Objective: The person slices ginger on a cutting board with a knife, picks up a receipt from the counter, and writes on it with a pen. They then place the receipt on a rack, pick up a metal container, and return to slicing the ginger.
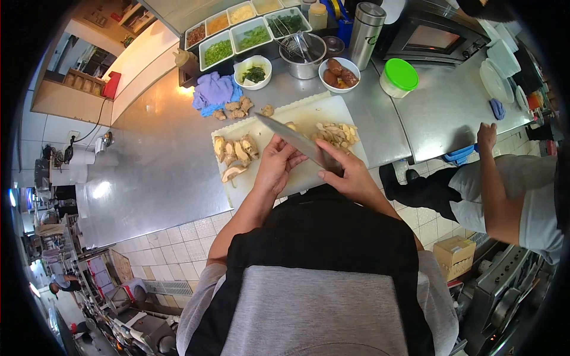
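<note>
My right hand (pixel 350 172) is closed around the handle end of a large knife (pixel 291 135), whose blade points up and to the left. Beside the blade is my left hand (pixel 276 166), its fingers curled near the flat of the knife; whether they hold anything is hidden. Both hands are above a white cutting board (pixel 303 175). Peeled ginger pieces (pixel 246 151) lie at the board's left, and a pile of cut slices (pixel 338 134) is at its right. Unpeeled ginger (pixel 237 108) rests beyond the board's far left edge.
Behind the board are purple and blue cloths (pixel 215 92), a bowl of greens (pixel 253 73), a metal pot (pixel 303 56), a bowl of brown items (pixel 339 75) and a green-lidded tub (pixel 399 77). A co-worker's arm (pixel 496 184) is at the right.
</note>
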Demonstrator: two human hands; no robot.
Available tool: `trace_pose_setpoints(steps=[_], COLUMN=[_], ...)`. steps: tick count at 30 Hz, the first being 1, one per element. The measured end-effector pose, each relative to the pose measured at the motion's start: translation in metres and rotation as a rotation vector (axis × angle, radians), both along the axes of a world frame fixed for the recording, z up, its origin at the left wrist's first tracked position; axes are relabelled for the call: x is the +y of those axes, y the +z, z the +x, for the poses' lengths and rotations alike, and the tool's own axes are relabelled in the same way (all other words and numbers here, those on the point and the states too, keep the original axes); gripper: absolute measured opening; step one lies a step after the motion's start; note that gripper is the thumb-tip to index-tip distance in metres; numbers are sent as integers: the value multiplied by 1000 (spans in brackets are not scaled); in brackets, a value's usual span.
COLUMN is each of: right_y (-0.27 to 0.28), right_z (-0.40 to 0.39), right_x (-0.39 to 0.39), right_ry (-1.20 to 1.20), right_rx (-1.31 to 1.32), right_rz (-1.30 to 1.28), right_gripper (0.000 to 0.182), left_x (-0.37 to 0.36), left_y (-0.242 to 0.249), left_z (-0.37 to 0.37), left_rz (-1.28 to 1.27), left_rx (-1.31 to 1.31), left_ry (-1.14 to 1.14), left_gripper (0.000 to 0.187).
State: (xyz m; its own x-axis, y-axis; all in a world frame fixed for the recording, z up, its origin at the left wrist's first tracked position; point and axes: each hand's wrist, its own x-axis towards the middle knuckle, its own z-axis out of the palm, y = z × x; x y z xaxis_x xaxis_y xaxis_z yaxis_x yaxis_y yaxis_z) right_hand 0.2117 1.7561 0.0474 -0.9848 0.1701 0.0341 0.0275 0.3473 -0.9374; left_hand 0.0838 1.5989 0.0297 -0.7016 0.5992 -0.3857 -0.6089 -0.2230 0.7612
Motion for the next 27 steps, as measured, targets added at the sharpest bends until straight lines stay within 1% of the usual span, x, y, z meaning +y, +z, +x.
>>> trace_pose_setpoints(steps=[3, 8, 11, 14, 17, 19, 22, 24, 26, 27], right_y=[0, 16, 17, 10, 13, 17, 15, 13, 12, 16], right_z=[-3, -4, -5, -8, -10, -13, -18, -22, -25, -25], right_x=[-6, -8, -7, -10, -9, -10, -10, -8, -4, -5], right_ry=[-1, 37, 59, 42, 56, 56, 33, 2, -30, -51], right_rx=[3, -64, -75, 57, -43, -64, -81, -121, -191, -167], right_rz=[37, 24, 79, 109, 58, -35, -142, -291, -525, -536], right_gripper=[64, 64, 65, 65, 64, 62, 58, 54, 50, 51], left_x=[2, 2, -1, -2, -3, -5, -9, -6, -5, -7], left_y=[14, 15, 15, 17, 19, 17, 18, 21, 23, 24], left_z=[4, 4, 3, 3, 3, 1, 0, 9, 9, 3], left_rz=[21, 30, 38, 26, 9, 26, 53, 68, 127, 179], left_rx=[46, 94, 117, 127, 143, 163, 248, 214, 169, 142], left_ry=[25, 55, 48, 71, 90, 85, -31, -44, -15, 14], left_gripper=[48, 48, 49, 49, 49, 49, 48, 50, 51, 52])
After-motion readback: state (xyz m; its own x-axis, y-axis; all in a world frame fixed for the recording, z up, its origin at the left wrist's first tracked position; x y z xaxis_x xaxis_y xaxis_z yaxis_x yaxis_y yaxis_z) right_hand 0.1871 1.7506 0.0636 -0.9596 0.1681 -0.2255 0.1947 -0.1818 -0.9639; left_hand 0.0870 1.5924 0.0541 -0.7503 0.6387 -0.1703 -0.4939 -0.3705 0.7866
